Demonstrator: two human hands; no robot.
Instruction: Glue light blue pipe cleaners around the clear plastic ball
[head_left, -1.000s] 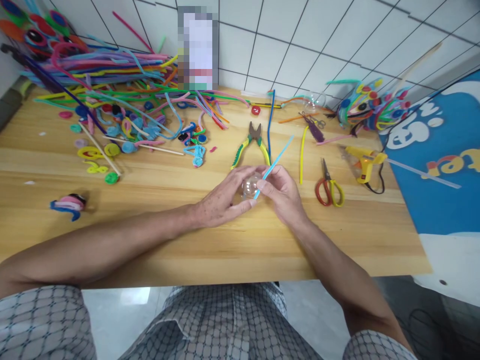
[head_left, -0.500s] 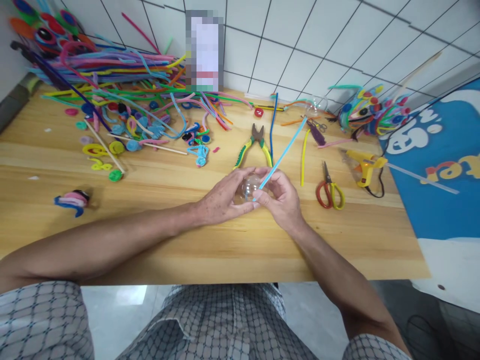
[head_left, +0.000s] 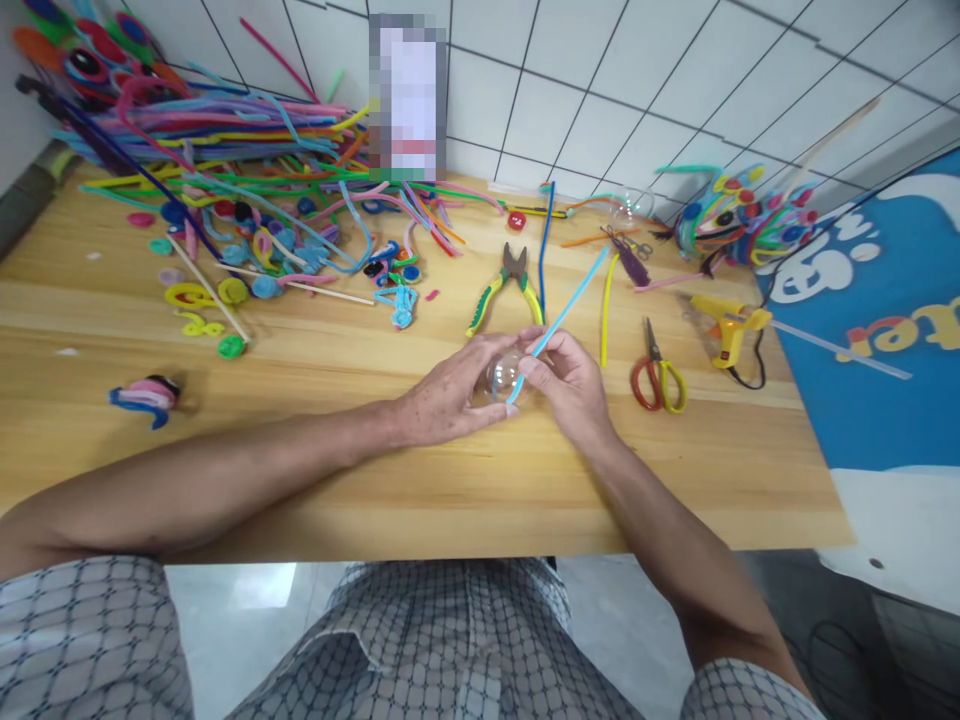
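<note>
My left hand (head_left: 450,395) curls around a small clear plastic ball (head_left: 504,372) just above the wooden table (head_left: 315,450). My right hand (head_left: 568,382) pinches a light blue pipe cleaner (head_left: 566,310) against the ball's right side. The pipe cleaner slants up and to the right, away from my hands. Its lower end lies between my fingers at the ball. Green and yellow pliers (head_left: 508,283) lie just beyond my hands.
A big heap of coloured pipe cleaners (head_left: 225,160) and coiled pieces covers the back left. Red and yellow scissors (head_left: 658,372) and a yellow glue gun (head_left: 726,325) lie to the right. A finished pipe-cleaner figure (head_left: 739,220) stands at the back right, a small pink and blue piece (head_left: 146,395) at left.
The blue pipe cleaner's free end swung further up and right, then settled. Both hands stay closed around the ball at the same spot.
</note>
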